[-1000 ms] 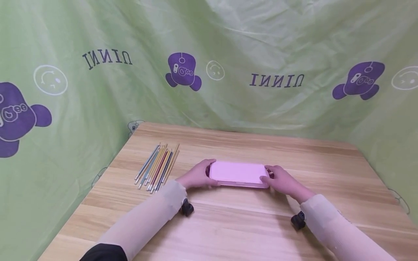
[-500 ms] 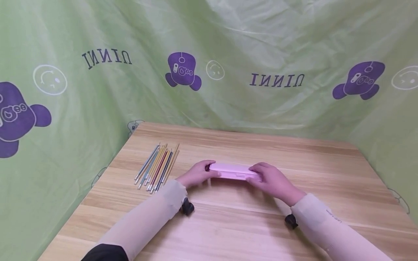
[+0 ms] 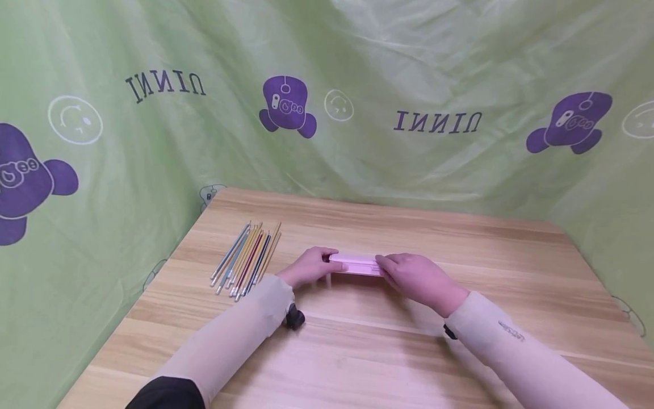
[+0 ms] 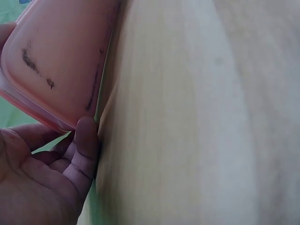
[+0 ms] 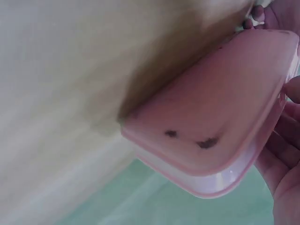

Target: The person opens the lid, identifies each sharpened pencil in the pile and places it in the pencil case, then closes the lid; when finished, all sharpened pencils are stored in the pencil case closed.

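Observation:
A pink pencil case (image 3: 360, 268) is tilted up at the middle of the table, its latch side facing me. My left hand (image 3: 313, 266) grips its left end, thumb at the near edge and fingers behind. My right hand (image 3: 421, 278) holds the long edge near the latch, covering the right part of the case in the head view. In the right wrist view, the smooth flat face of the case (image 5: 211, 108) carries dark smudges, and one corner is close to the wood. Similar smudges mark the case (image 4: 65, 51) in the left wrist view.
Several pencils (image 3: 245, 258), in blue, yellow, red and dark tones, lie in a loose bunch left of the hands. The wooden table (image 3: 347, 363) ends at the back against a green printed curtain (image 3: 368, 165).
The case has tilted back, so its broad top face has turned away and its latch side shows. My right hand has moved left from the right end to the latch.

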`<state>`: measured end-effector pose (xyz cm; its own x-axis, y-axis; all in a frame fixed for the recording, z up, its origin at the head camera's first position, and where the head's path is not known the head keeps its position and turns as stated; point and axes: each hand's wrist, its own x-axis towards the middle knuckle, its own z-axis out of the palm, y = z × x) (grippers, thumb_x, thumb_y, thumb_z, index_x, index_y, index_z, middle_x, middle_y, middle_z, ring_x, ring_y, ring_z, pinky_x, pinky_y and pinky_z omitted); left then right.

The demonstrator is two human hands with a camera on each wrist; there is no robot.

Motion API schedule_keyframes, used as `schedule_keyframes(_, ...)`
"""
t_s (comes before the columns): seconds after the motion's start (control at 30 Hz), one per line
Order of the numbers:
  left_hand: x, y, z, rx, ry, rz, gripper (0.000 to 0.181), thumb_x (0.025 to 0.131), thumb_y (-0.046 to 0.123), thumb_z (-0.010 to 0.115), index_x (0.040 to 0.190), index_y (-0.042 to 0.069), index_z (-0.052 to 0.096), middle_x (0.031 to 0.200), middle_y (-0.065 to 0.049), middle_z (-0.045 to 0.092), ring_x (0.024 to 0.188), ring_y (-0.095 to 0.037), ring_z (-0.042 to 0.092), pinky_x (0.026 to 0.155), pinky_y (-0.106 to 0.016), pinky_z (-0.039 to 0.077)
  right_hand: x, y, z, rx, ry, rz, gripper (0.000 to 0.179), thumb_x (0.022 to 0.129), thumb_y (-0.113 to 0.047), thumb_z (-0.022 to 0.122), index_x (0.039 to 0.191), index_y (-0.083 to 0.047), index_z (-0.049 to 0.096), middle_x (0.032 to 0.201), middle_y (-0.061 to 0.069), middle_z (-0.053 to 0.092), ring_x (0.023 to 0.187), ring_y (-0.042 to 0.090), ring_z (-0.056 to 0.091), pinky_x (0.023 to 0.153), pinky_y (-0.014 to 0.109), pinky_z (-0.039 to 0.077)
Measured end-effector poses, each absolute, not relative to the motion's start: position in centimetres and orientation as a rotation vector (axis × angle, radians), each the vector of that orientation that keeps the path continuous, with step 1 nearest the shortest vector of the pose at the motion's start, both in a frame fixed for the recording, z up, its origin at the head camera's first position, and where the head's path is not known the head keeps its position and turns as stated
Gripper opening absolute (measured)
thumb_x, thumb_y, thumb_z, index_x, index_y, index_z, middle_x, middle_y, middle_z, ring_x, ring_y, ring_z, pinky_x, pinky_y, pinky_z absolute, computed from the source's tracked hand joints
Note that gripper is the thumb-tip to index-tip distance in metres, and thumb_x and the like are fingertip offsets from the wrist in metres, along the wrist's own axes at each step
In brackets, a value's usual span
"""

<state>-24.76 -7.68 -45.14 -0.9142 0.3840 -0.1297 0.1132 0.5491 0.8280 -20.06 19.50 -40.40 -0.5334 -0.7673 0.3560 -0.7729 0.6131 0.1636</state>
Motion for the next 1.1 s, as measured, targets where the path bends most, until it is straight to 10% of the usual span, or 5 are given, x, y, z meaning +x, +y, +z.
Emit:
schedule_keyframes(0.4,-24.6,-7.4,-44.4,0.34,2.434,1.349,0.069,0.092,0.035,0.077,0.145,-0.002,0.056,0.087,-0.007,0.068,0.066,-0.013,0.058,0.061,-0.025,0.048,-21.0,19.2,-39.7,1.364,-2.268,-0.26,0.03,0.082,0.003,0.08,0.104,0.004,0.06,0.077,0.008,0.061,0.061,0.018,0.063,0.051,0.032,0.057)
schedule_keyframes(0.77,-24.5,-8.3,-45.0,0.404,2.501,1.29,0.088,0.083,0.037,0.086,0.15,-0.004,0.047,0.144,-0.023,0.057,0.128,-0.031,0.057,0.113,-0.043,0.042,-22.6,20.0,-39.6,1.465,-2.35,-0.053,0.028,0.087,-0.007,0.08,0.112,-0.003,0.068,0.091,0.006,0.07,0.077,0.021,0.068,0.066,0.036,0.061)
schedule_keyframes(1.1,-24.6,-9.7,-45.0,0.474,2.529,1.206,0.108,0.074,0.037,0.094,0.16,0.006,0.036,0.145,-0.019,0.057,0.123,-0.031,0.059,0.107,-0.046,0.046,-24.0,20.2,-41.1,1.406,-2.24,0.007,0.036,0.085,-0.009,0.082,0.118,-0.002,0.068,0.098,0.009,0.07,0.086,0.026,0.068,0.075,0.041,0.06)
